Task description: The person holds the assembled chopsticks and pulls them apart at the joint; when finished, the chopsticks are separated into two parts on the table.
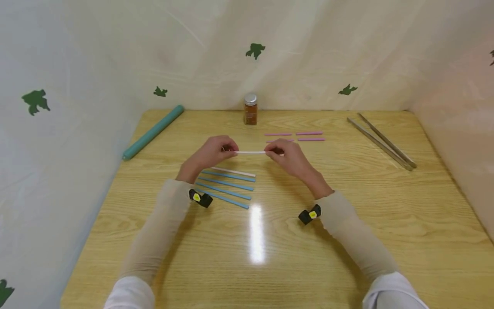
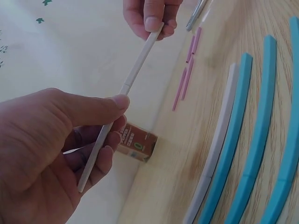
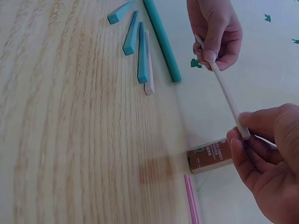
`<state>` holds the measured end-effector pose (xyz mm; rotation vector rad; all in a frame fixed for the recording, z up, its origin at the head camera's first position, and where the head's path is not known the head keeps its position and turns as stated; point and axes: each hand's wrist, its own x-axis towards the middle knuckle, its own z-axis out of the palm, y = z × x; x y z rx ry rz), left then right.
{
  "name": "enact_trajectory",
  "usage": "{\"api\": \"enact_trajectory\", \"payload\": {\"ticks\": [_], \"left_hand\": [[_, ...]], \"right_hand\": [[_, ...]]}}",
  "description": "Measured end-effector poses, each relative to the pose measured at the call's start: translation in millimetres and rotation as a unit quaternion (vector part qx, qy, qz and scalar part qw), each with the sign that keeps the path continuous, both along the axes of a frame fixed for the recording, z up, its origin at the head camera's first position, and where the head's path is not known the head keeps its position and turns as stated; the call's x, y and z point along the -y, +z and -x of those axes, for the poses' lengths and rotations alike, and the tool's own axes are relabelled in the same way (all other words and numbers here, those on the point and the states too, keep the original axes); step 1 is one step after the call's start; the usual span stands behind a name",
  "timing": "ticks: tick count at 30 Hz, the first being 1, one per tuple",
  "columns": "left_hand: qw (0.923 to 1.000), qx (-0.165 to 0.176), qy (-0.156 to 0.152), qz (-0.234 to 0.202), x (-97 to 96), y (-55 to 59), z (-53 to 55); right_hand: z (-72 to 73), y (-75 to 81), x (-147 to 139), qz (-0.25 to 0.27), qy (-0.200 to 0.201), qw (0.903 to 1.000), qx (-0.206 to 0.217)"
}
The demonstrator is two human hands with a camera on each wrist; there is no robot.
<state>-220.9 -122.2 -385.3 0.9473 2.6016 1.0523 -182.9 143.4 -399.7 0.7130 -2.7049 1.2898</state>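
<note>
A slim, square-edged white chopstick (image 1: 251, 152) is held level above the table between both hands. My left hand (image 1: 212, 152) pinches it between thumb and fingers; in the left wrist view its end lies along the curled fingers. At the other end, my right hand (image 1: 289, 156) pinches the tip, seen close up in the right wrist view. Below the left hand, a second white chopstick (image 1: 239, 172) lies beside several blue chopsticks (image 1: 231, 186), their far left ends partly hidden by the hand and wrist. Thin pink sticks (image 1: 310, 133) lie just behind the right hand.
A spice jar (image 1: 251, 112) with a silver lid stands at the back middle. To the left lies a teal rod (image 1: 154, 132), and metal tongs (image 1: 386, 146) rest at the right. Pale cloth walls (image 1: 301, 64) border the wooden table (image 1: 247, 283).
</note>
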Motion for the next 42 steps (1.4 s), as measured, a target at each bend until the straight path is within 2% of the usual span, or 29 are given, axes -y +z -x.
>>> {"api": "enact_trajectory", "payload": {"ticks": [9,19,31,42], "left_hand": [[0.9998,-0.01,-0.016,0.01,-18.0,2.9,-0.8],[0.9989,-0.03,-0.017,0.032,-24.1,6.4,-1.5],[0.9982,-0.054,-0.026,-0.001,-22.3,2.7,1.9],[0.998,-0.056,-0.018,-0.023,-21.0,0.4,0.1]], "right_hand": [[3.6,3.4,13,-0.042,0.046,0.9979,-0.017],[3.3,3.4,13,-0.05,0.03,0.9982,-0.014],[3.9,4.4,10,-0.055,0.038,0.9977,-0.01],[1.7,1.4,12,-0.045,0.04,0.9978,-0.028]]}}
